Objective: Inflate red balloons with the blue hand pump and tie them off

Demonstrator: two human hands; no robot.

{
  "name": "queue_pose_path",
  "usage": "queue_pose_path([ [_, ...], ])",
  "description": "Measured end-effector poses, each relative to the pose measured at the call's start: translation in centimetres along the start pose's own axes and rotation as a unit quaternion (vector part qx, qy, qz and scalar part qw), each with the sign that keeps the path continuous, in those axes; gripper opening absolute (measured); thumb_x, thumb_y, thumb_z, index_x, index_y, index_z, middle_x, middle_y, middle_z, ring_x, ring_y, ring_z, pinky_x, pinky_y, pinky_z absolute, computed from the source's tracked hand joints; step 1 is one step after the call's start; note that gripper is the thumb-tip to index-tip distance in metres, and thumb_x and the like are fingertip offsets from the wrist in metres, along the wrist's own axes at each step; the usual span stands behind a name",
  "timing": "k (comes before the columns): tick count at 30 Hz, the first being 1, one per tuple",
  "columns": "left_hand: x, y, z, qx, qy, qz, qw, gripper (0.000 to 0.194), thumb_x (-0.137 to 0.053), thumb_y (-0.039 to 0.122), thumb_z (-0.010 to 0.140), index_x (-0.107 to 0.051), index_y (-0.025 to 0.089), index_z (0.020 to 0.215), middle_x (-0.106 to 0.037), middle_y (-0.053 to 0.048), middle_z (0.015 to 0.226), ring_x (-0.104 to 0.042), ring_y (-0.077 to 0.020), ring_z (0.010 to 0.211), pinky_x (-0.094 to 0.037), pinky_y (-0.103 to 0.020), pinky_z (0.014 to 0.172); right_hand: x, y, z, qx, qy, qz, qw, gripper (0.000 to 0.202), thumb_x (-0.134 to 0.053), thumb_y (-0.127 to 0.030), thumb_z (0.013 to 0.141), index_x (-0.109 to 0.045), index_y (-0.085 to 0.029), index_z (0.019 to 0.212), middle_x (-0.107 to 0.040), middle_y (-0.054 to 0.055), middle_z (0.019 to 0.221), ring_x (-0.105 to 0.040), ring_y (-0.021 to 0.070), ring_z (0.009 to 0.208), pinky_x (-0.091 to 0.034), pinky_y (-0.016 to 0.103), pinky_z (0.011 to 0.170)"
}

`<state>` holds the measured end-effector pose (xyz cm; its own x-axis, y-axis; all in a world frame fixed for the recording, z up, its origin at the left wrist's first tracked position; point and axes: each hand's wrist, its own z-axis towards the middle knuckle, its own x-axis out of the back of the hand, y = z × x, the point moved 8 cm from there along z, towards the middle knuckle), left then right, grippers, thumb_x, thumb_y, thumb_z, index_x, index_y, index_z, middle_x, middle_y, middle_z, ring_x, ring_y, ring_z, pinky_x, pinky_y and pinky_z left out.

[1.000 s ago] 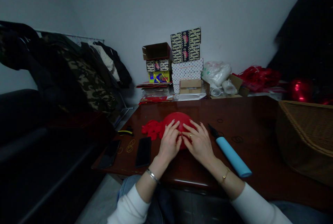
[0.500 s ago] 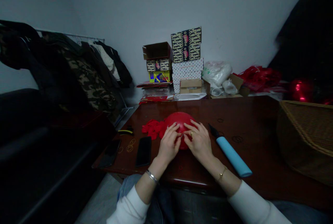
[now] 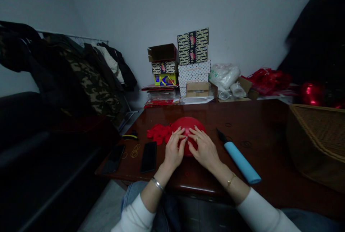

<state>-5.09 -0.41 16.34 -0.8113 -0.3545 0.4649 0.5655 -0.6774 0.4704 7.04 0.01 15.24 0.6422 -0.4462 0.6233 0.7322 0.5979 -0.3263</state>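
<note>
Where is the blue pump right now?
In the head view, the blue pump lies on the table to the right of the person's right hand, with the wicker basket farther right.

From the person's head, the view is aimed forward and down; the left hand and right hand are framed closely near centre, the wall farther off across the top.

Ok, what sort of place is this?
Probably a back room or small office used for storage and craft work: stacked boxes against the wall, a rack of jackets, and a dark wooden table with a blue pump and a red balloon.
</note>
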Motion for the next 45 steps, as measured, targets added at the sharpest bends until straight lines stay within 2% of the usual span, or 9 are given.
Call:
queue_pose_path([
  [4,0.1,0.3,0.1,0.000,0.004,-0.015,1.000,0.010,-0.053,0.017,0.086,-0.061,0.018,0.090,-0.061,-0.011,0.120,-0.048,-0.0233,0.123,-0.037,-0.049,0.104,-0.9,-0.2,0.1,-0.014,-0.061,-0.040,0.997,0.060,-0.050,-0.027,0.081,-0.037,-0.016,0.139,-0.038,0.010,0.145,-0.027,0.0239,0.136,-0.028,0.048,0.109],
  [10,0.0,0.8,-0.2,0.008,-0.010,-0.032,0.999,0.008,-0.059,0.020,0.083,-0.066,0.019,0.087,-0.061,-0.009,0.123,-0.041,-0.0251,0.128,-0.033,-0.053,0.105,-2.2,0.6,0.4,-0.037,-0.098,-0.101,0.989,0.075,-0.057,-0.021,0.075,-0.025,-0.025,0.144,-0.017,0.007,0.153,-0.010,0.0283,0.141,-0.023,0.056,0.108],
  [13,0.1,0.8,-0.3,0.019,-0.008,-0.042,0.999,0.007,-0.060,0.022,0.082,-0.068,0.020,0.084,-0.060,-0.008,0.123,-0.039,-0.0254,0.130,-0.029,-0.055,0.106,-2.4,0.8,0.3,-0.037,-0.104,-0.104,0.988,0.076,-0.056,-0.019,0.075,-0.025,-0.027,0.143,-0.017,0.007,0.154,-0.009,0.0273,0.141,-0.023,0.055,0.108],
  [18,0.2,0.3,-0.3,0.026,-0.022,-0.041,0.999,0.007,-0.062,0.022,0.081,-0.069,0.022,0.081,-0.058,-0.007,0.128,-0.033,-0.0255,0.133,-0.023,-0.056,0.108,-2.4,1.0,0.2,-0.047,-0.105,-0.090,0.989,0.075,-0.059,-0.025,0.076,-0.026,-0.029,0.143,-0.017,0.008,0.154,-0.008,0.0280,0.141,-0.023,0.057,0.106],
  [21,0.6,-0.5,-0.2,0.042,-0.023,-0.040,0.998,0.007,-0.062,0.022,0.081,-0.069,0.022,0.081,-0.056,-0.007,0.130,-0.030,-0.0256,0.135,-0.020,-0.057,0.109,-2.3,1.4,0.2,-0.056,-0.110,-0.081,0.989,0.075,-0.062,-0.034,0.076,-0.027,-0.031,0.142,-0.014,0.008,0.154,-0.005,0.0298,0.141,-0.026,0.061,0.104],
  [27,1.4,-2.4,0.0,0.094,-0.009,-0.104,0.990,0.010,-0.058,0.026,0.084,-0.065,0.020,0.081,-0.056,-0.010,0.129,-0.035,-0.0245,0.133,-0.023,-0.053,0.110,-2.1,1.8,0.3,-0.067,-0.109,-0.078,0.989,0.075,-0.065,-0.053,0.071,-0.038,-0.025,0.136,-0.017,0.011,0.153,-0.004,0.0314,0.141,-0.026,0.063,0.103],
  [32,1.4,-3.1,-0.2,0.124,0.017,-0.139,0.982,0.014,-0.054,0.029,0.086,-0.061,0.018,0.081,-0.056,-0.011,0.130,-0.038,-0.0247,0.132,-0.024,-0.053,0.109,-2.1,1.5,0.3,-0.062,-0.095,-0.079,0.990,0.073,-0.064,-0.051,0.073,-0.038,-0.024,0.135,-0.019,0.013,0.152,-0.006,0.0322,0.141,-0.026,0.064,0.102],
  [38,0.3,-3.1,-0.6,0.114,-0.020,-0.105,0.988,0.012,-0.057,0.029,0.085,-0.064,0.019,0.084,-0.057,-0.011,0.128,-0.036,-0.0256,0.133,-0.025,-0.055,0.108,-2.1,1.2,0.4,-0.053,-0.082,-0.086,0.991,0.072,-0.063,-0.046,0.075,-0.036,-0.021,0.137,-0.019,0.014,0.152,-0.006,0.0316,0.141,-0.023,0.063,0.104],
  [45,-0.1,-2.3,-0.4,0.075,-0.057,-0.058,0.994,0.013,-0.060,0.026,0.082,-0.066,0.022,0.093,-0.055,-0.009,0.131,-0.031,-0.0255,0.135,-0.024,-0.055,0.109,-2.3,1.3,0.3,-0.052,-0.102,-0.091,0.989,0.078,-0.063,-0.040,0.075,-0.026,-0.024,0.142,-0.019,0.013,0.152,-0.009,0.0305,0.140,-0.022,0.062,0.104],
])
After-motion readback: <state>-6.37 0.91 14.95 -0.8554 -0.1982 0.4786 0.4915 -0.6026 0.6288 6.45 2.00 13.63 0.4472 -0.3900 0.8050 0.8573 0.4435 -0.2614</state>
